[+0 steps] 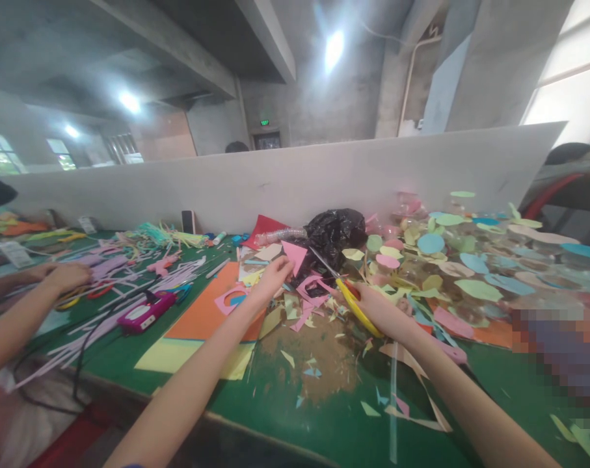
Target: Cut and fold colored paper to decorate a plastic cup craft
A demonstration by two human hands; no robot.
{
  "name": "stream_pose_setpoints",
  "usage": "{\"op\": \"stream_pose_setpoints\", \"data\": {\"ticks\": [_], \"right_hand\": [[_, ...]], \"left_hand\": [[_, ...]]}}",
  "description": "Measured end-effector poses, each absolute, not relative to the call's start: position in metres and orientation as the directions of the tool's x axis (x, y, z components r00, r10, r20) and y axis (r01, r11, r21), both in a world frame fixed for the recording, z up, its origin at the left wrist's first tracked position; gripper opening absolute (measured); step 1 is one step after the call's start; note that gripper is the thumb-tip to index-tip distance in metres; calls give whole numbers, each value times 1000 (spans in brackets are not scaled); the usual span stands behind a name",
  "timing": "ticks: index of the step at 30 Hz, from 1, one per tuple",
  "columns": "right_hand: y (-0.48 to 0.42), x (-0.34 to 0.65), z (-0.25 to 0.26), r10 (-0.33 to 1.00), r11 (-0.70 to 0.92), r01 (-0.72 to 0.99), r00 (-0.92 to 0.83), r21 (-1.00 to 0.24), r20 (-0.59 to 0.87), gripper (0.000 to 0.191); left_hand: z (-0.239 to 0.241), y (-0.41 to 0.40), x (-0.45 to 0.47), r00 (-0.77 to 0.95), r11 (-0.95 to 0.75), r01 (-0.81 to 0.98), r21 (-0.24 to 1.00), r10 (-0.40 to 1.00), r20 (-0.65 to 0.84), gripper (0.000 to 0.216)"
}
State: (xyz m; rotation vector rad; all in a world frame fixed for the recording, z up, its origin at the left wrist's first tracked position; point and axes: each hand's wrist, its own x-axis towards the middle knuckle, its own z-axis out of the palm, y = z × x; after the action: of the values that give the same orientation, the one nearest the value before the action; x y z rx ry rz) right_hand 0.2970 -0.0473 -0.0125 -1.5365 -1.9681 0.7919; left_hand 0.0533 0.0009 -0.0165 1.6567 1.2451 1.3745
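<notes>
My left hand (278, 274) pinches a pink piece of paper (295, 255) by its lower left side, above a heap of scraps. In my right hand (375, 305) are scissors with yellow handles (357, 311); their blades point up and left towards the pink paper, apart from it as far as I can see. Below the blades lies a pink paper scrap with a round hole (315, 290). A stack of orange sheets (204, 305), with yellow ones (155, 356) under it, is beside my left forearm.
Many coloured paper rounds (430, 244) crowd the right side over clear plastic pieces. A black plastic bag (336, 227) stands behind my hands. To the left are a magenta power strip (147, 312), paper strips (175, 276) and another person's hands (67, 278). A white partition (255, 185) closes the back.
</notes>
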Motion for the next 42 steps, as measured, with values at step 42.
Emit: {"op": "stream_pose_setpoints", "data": {"ticks": [42], "right_hand": [[-43,286,-24,897,253,443,-441,-860,37,51]], "left_hand": [[-24,-12,96,-102,-377,-139,916,925,366,34]]}}
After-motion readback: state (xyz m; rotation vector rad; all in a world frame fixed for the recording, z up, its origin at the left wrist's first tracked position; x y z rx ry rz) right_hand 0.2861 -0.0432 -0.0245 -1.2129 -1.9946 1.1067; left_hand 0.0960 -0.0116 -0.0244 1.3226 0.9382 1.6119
